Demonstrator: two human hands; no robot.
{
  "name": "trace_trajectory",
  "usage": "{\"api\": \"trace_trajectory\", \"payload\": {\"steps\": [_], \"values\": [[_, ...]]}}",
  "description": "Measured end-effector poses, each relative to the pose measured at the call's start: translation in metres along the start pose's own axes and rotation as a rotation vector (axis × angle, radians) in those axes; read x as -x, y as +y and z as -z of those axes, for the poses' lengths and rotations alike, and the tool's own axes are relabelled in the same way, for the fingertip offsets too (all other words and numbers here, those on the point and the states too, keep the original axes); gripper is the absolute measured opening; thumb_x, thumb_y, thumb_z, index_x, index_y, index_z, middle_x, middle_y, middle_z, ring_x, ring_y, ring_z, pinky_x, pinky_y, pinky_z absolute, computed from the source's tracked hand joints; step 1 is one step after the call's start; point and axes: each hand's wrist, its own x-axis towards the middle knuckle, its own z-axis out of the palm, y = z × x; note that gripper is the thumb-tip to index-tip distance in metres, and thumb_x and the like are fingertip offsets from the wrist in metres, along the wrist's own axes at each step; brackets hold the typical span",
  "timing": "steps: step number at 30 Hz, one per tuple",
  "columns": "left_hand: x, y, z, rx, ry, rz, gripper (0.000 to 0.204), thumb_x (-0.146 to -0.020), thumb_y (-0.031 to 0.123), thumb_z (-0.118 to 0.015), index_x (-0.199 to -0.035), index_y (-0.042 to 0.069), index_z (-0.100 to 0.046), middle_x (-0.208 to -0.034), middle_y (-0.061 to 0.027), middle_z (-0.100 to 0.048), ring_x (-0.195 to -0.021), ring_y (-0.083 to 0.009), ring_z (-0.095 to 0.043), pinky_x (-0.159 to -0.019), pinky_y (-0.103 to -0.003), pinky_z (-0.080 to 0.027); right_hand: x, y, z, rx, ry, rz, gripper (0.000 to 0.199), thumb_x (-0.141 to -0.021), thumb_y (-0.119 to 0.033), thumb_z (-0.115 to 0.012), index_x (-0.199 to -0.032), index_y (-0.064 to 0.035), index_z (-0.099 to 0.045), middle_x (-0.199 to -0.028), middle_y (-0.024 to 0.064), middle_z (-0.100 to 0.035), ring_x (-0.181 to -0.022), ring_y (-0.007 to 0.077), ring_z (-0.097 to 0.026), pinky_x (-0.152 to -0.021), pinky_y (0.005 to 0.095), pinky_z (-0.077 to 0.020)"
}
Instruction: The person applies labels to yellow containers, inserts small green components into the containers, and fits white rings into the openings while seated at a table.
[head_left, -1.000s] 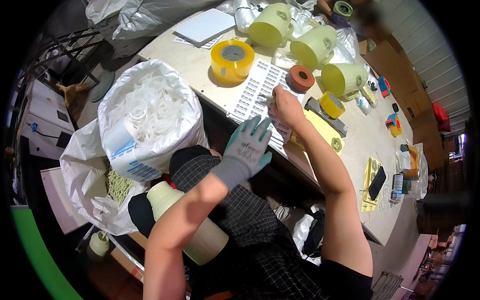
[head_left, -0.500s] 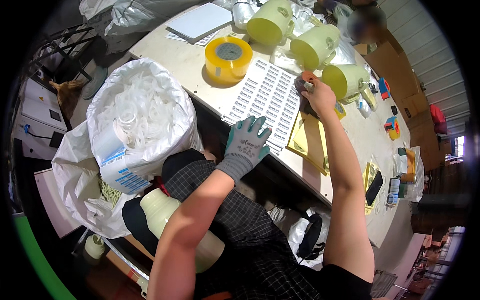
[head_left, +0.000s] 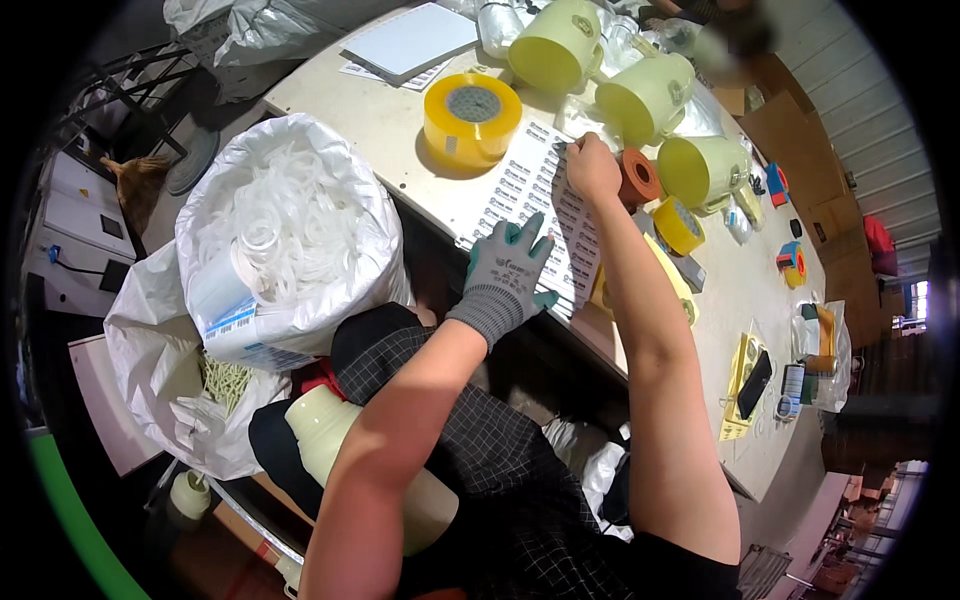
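A white sheet of printed labels (head_left: 537, 190) lies on the table near its front edge. My left hand (head_left: 503, 268), in a grey and green glove, rests on the near end of the sheet with its fingers spread. Over the far right part of the sheet is my bare right hand (head_left: 592, 170), its fingers pinched together; what they hold is too small to make out. Just right of that hand stands a reddish-brown roll (head_left: 640, 178). Partly under my right forearm are yellow sheets (head_left: 672, 280). A pale green jug (head_left: 325, 430) lies across my lap, partly covered by my left forearm.
A large yellow tape roll (head_left: 472, 120) sits left of the sheet, a smaller yellow roll (head_left: 678, 226) to the right. Several pale green jugs (head_left: 645, 98) lie along the back. Left of the table stands a white sack (head_left: 285, 220) of translucent rings. A phone (head_left: 755, 385) lies far right.
My right hand has moved left from the reddish-brown roll to over the label sheet, letting go of the roll. My left hand has shifted slightly right, still on the sheet.
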Motion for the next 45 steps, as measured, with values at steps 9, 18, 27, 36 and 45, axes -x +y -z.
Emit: {"api": "trace_trajectory", "payload": {"steps": [9, 18, 27, 36, 45], "values": [[-0.003, -0.003, -0.002, 0.084, -0.003, -0.030, 0.084, -0.091, 0.060, -0.073, -0.161, 0.021, -0.047, -0.170, -0.0057, -0.038, -0.133, -0.0318, -0.047, -0.105, -0.048, -0.050, -0.010, -0.022, -0.002, 0.159, 0.045, 0.031, 0.032, -0.102, -0.035, -0.061, -0.118, -0.0116, -0.076, -0.127, 0.0104, -0.071, -0.111, 0.0362, -0.073, -0.095, 0.0497, -0.0583], [-0.002, -0.003, -0.001, 0.117, 0.005, -0.032, 0.083, -0.090, 0.059, -0.074, -0.159, 0.020, -0.049, -0.170, -0.0058, -0.038, -0.133, -0.0318, -0.047, -0.104, -0.049, -0.050, -0.014, -0.012, 0.008, 0.142, 0.033, 0.007, 0.034, -0.099, -0.036, -0.063, -0.112, -0.0100, -0.079, -0.115, 0.0136, -0.078, -0.107, 0.0372, -0.075, -0.093, 0.0492, -0.0589], [-0.001, -0.007, 0.000, 0.114, -0.018, -0.023, 0.084, -0.091, 0.059, -0.074, -0.160, 0.021, -0.047, -0.170, -0.0058, -0.037, -0.135, -0.0306, -0.046, -0.107, -0.049, -0.048, -0.014, -0.023, 0.006, 0.137, 0.019, 0.014, 0.030, -0.098, -0.036, -0.066, -0.110, -0.0117, -0.080, -0.116, 0.0119, -0.077, -0.107, 0.0350, -0.075, -0.094, 0.0484, -0.0586], [0.002, -0.005, -0.003, 0.081, 0.018, -0.024, 0.082, -0.090, 0.059, -0.075, -0.157, 0.020, -0.051, -0.168, -0.0063, -0.039, -0.135, -0.0314, -0.047, -0.106, -0.049, -0.049, -0.009, -0.028, -0.010, 0.085, 0.069, -0.031, 0.042, -0.090, -0.051, -0.077, -0.095, -0.0096, -0.077, -0.097, 0.0126, -0.079, -0.089, 0.0315, -0.076, -0.083, 0.0451, -0.0587], [0.007, 0.007, 0.036, 0.000, -0.294, -0.092, 0.064, -0.094, 0.059, -0.070, -0.130, 0.007, -0.073, -0.140, -0.0108, -0.065, -0.130, -0.0315, -0.057, -0.101, -0.048, -0.048, 0.100, -0.057, 0.036, -0.903, -0.271, 0.169, 0.035, -0.088, -0.022, -0.092, -0.076, -0.0044, -0.065, -0.071, -0.0029, -0.063, -0.064, 0.0054, -0.050, -0.058, 0.0236, -0.0401]]}}
